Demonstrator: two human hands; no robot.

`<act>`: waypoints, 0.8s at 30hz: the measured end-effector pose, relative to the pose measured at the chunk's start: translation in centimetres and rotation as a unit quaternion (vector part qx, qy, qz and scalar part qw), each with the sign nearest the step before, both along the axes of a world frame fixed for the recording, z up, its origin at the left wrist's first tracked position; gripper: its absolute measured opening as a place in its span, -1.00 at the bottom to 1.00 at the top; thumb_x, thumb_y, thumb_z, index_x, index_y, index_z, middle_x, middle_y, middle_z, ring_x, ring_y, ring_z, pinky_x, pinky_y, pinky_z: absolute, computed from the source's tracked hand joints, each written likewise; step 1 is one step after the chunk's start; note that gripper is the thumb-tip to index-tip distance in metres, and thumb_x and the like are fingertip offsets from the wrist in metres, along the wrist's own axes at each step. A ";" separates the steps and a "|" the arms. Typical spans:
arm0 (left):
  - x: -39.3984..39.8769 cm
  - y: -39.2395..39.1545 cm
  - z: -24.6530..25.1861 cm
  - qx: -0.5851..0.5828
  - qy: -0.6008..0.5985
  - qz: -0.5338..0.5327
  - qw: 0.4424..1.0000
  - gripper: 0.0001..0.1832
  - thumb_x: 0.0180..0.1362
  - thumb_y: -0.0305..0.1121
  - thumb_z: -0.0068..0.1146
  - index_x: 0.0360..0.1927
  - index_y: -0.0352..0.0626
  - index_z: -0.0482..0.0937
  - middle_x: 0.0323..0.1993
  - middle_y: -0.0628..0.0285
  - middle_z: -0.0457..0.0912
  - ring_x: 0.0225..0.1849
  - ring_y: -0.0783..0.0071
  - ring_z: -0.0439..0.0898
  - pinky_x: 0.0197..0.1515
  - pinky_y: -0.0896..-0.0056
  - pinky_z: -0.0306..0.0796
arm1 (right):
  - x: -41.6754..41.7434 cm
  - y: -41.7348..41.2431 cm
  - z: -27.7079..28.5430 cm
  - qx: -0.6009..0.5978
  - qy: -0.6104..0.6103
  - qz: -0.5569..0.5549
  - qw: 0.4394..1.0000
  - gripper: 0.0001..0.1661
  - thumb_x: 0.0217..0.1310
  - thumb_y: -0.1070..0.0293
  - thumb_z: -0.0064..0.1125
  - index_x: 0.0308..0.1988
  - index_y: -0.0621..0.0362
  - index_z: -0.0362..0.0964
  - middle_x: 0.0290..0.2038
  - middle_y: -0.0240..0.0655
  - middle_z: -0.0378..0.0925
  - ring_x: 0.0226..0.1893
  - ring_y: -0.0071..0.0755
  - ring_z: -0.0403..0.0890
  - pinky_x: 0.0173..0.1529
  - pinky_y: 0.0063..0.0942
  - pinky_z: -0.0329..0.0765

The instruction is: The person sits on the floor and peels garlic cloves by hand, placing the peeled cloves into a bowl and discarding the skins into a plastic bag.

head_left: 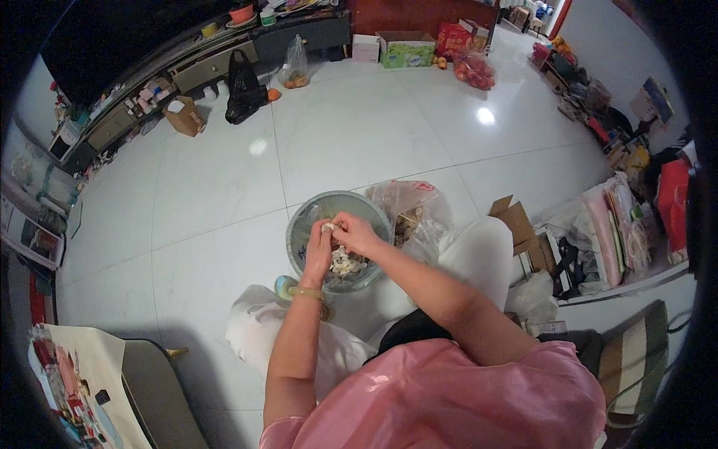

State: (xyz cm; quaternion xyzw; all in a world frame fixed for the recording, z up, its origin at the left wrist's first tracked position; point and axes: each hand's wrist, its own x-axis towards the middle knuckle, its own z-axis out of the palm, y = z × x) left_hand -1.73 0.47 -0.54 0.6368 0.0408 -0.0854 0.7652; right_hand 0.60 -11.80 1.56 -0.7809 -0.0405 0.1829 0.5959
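Note:
A round grey-green basin [291,247] stands on the tiled floor, close in front of my knees. Over it my left hand [318,250], with a yellowish bangle at the wrist, and my right hand [354,234] meet at the fingertips. Between them they pinch a small whitish piece [328,227], whose kind I cannot tell. Below the hands a heap of pale, torn-looking pieces [346,262] lies inside the basin. Touching the basin's right side, a translucent plastic bag [432,207] stands open with brownish matter [408,221] in it.
An opened cardboard box [515,224] and packed goods [606,236] are at the right. Across the floor stand a black bag [241,92], a paper bag [185,117], a green carton [408,51] and a bag of red fruit [474,70]. A covered table [101,359] is at lower left.

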 end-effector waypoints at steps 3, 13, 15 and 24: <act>0.2 -0.2 -0.8 0.044 -0.042 0.017 0.998 -0.72 0.21 -0.28 -0.29 -0.11 -0.24 0.29 -0.35 0.20 0.44 -0.39 0.54 0.44 -0.33 0.51 0.36 | 0.0 0.5 -0.2 -0.076 -0.076 -0.013 0.994 -0.77 0.10 0.27 -0.07 -0.34 0.23 0.26 -0.54 -0.17 0.43 -0.53 -0.34 0.46 -0.47 -0.41 0.38; 0.2 -0.1 -1.8 0.147 -0.125 0.042 0.980 -0.73 0.17 -0.34 -0.27 -0.13 -0.30 0.32 -0.25 0.07 0.41 -0.27 0.38 0.43 -0.19 0.42 0.32 | 0.3 0.6 -1.4 0.047 -0.027 -0.047 0.997 -0.75 0.20 0.20 -0.20 -0.37 0.16 0.21 -0.58 -0.27 0.34 -0.63 -0.38 0.39 -0.56 -0.46 0.36; 0.4 0.0 -2.1 0.141 -0.113 0.047 0.982 -0.72 0.16 -0.34 -0.24 -0.13 -0.29 0.33 -0.24 0.07 0.40 -0.26 0.37 0.43 -0.17 0.43 0.32 | 0.1 0.7 -0.9 0.115 0.104 -0.081 0.985 -0.73 0.20 0.16 -0.17 -0.38 0.14 0.21 -0.60 -0.36 0.32 -0.68 -0.52 0.36 -0.64 -0.57 0.32; 0.2 -0.5 -1.5 0.066 -0.079 0.022 0.994 -0.77 0.17 -0.33 -0.22 -0.12 -0.15 0.31 -0.34 0.27 0.44 -0.38 0.58 0.42 -0.32 0.57 0.34 | 0.2 -0.1 -1.0 0.165 0.188 -0.149 0.957 -0.70 0.13 0.14 0.01 -0.45 0.15 0.27 -0.60 -0.43 0.30 -0.71 -0.67 0.28 -0.70 -0.67 0.25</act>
